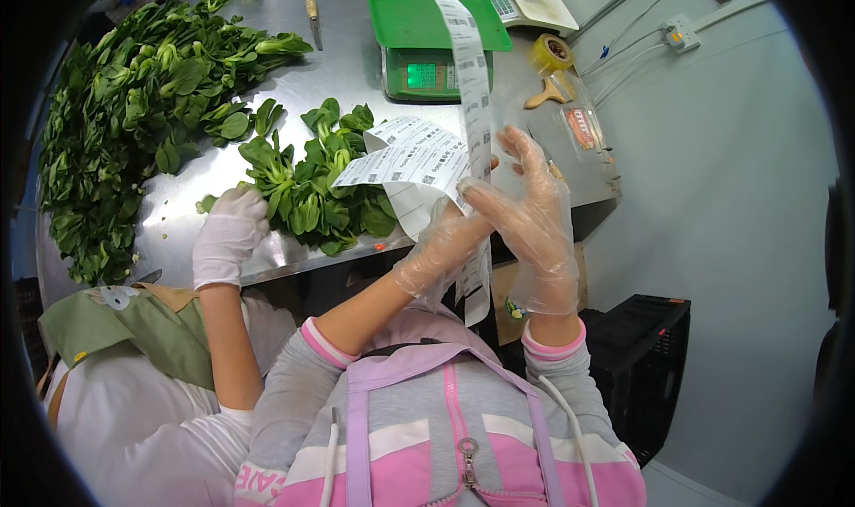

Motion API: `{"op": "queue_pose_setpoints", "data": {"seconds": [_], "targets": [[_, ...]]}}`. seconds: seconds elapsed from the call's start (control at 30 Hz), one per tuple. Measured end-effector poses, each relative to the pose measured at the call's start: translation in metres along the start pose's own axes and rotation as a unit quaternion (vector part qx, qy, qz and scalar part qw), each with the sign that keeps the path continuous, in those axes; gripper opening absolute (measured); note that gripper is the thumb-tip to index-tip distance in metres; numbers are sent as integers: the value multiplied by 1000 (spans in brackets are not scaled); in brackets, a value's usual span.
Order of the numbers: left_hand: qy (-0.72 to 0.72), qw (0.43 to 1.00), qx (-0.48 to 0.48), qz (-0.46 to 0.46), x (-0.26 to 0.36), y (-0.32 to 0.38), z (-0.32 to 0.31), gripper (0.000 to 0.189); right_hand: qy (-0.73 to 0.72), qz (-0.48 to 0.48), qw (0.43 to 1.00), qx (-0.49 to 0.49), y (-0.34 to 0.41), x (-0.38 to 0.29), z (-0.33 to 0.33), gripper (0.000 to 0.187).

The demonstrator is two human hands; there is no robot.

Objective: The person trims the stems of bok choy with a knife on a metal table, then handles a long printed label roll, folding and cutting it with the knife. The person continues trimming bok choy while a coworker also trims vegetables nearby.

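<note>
Both my hands wear clear plastic gloves. My left hand (444, 240) grips a bundle of printed white label strips (407, 153), its fingertips partly hidden behind the paper and my other hand. One long label strip (469, 59) runs up over the green scale, and loose ends hang below my wrist. My right hand (531, 223) is raised just right of the strip, fingers spread, its thumb across the paper's edge. Left of the labels, a small heap of bok choy (314, 180) lies at the front of the metal table (180, 206).
A co-worker's white-gloved hand (230, 230) rests beside the small heap. Behind it spreads a large bok choy pile (133, 100). A knife (314, 23), a green digital scale (394, 73), a white scale (541, 3), yellow tape (552, 53) and a brush (549, 93) are farther back. A black crate (641, 373) stands at right.
</note>
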State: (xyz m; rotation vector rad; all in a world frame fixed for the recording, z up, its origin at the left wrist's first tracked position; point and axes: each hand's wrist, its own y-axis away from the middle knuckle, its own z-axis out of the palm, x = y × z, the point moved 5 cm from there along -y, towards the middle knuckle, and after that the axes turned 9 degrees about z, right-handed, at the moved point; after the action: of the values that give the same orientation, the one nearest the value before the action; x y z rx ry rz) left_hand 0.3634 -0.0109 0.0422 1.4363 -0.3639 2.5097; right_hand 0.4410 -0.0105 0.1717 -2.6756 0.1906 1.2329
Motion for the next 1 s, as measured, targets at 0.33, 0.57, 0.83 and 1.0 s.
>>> {"op": "queue_pose_setpoints", "data": {"seconds": [0.33, 0.57, 0.83, 1.0], "targets": [[-33, 999, -25, -33, 19, 8, -1, 72, -145, 76, 984, -67, -10, 28, 15, 73], [-12, 998, -25, -47, 6, 10, -4, 72, -174, 88, 977, -89, -7, 28, 16, 67], [-15, 998, -28, -58, 13, 14, -1, 71, -232, 102, 964, -77, -6, 50, 21, 70], [-31, 998, -30, -51, 19, 17, 0, 71, -226, 106, 966, -69, -1, 51, 19, 69]]}}
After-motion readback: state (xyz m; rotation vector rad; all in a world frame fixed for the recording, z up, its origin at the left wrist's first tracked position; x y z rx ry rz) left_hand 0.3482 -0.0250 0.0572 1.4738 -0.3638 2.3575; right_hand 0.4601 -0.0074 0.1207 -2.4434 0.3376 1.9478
